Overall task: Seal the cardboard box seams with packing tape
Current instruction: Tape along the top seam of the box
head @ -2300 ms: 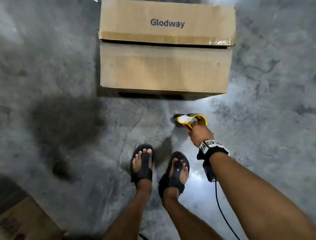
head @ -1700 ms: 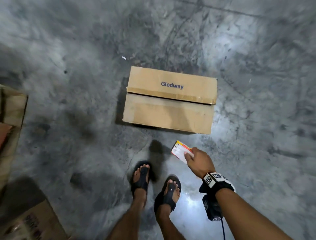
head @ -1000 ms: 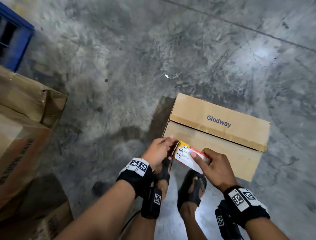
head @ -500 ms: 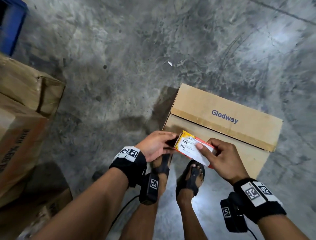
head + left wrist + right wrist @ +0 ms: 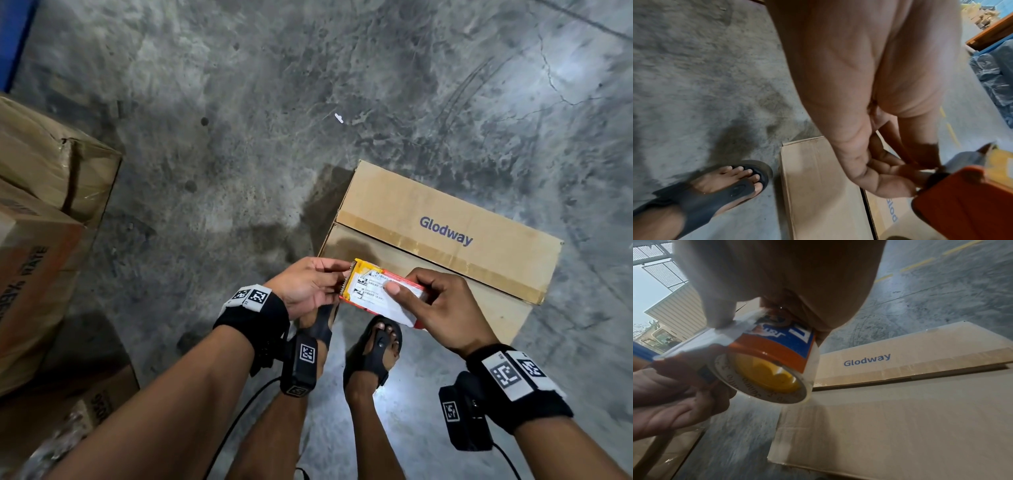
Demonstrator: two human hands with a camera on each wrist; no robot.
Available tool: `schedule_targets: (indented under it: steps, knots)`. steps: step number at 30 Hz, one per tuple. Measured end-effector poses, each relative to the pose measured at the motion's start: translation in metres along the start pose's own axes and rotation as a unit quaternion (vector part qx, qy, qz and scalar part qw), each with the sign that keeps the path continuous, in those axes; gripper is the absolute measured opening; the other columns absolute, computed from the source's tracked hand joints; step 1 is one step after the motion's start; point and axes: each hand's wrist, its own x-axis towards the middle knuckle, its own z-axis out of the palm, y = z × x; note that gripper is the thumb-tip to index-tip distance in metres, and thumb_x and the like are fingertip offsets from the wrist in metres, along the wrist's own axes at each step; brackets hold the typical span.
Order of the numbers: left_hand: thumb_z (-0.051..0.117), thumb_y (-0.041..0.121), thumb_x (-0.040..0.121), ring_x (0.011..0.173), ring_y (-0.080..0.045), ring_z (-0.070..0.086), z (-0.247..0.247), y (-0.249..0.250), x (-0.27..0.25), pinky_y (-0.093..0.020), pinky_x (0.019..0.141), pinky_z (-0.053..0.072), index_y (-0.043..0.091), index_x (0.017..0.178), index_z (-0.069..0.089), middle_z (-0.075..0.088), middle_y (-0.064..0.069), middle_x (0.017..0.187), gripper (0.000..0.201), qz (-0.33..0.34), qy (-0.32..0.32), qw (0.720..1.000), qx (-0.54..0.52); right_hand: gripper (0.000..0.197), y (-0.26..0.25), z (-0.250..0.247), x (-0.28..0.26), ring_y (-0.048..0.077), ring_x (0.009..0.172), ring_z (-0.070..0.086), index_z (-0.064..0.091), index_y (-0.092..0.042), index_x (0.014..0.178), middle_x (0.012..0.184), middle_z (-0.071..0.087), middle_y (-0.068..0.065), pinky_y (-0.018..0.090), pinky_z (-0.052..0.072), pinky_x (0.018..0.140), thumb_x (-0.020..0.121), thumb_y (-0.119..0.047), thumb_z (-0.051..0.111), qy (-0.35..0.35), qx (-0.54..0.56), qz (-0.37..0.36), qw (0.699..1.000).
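The cardboard box (image 5: 442,236) marked "Glodway" lies on the concrete floor (image 5: 239,102), right of centre in the head view, just beyond the person's sandalled feet (image 5: 373,346). Its centre seam (image 5: 428,255) runs lengthwise w/ old tape residue along the far flap; the flaps aren't flush, a dark gap shows in the right wrist view.

Held above the box's near left corner is the tape dispenser (image 5: 380,294), orange body w/ a white label, clear roll on a yellow core. The right hand (image 5: 442,308) wraps it, thumb on the label. The left hand (image 5: 308,281) has its fingers (image 5: 337,265) curled at the serrated cutter end, prob. picking for the loose tape end; whether tape is actually pinched can't be told.

Step in hand looks like freeing the tape, nothing laid yet. To do it well: keep fingertips off the teeth, peel the end w/o splitting it, pull a short tail, then start it over the box's end face so it anchors before running along the seam.

More cartons (image 5: 44,219) sit at the left edge of frame.
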Motion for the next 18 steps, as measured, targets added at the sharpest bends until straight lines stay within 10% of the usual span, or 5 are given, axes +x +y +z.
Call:
schedule_targets:
  steps: [9,18]
  knots:
    - [0.052,-0.01,0.09,0.088,-0.027,0.069,0.004,0.007,0.0,-0.04,0.08,0.055,0.006,0.103,0.07,0.073,-0.017,0.098,0.028,0.028,0.02,0.999,-0.006,0.04,-0.005,-0.002,0.009,0.038,0.059,0.062,0.073,-0.011,0.073,0.063,0.064,0.011,0.052,0.054,0.059,0.087,-0.048,0.076,-0.005,-0.013,0.002,1.0]
    - [0.044,-0.017,0.092,0.061,-0.017,0.067,0.012,0.019,0.006,-0.028,0.05,0.055,0.009,0.1,0.048,0.07,-0.009,0.073,0.028,0.096,0.098,0.99,0.0,0.039,-0.009,-0.001,0.014,0.018,0.05,0.056,0.071,-0.015,0.069,0.054,0.06,-0.004,0.051,0.054,0.059,0.085,-0.05,0.076,-0.019,0.008,0.024,1.0]
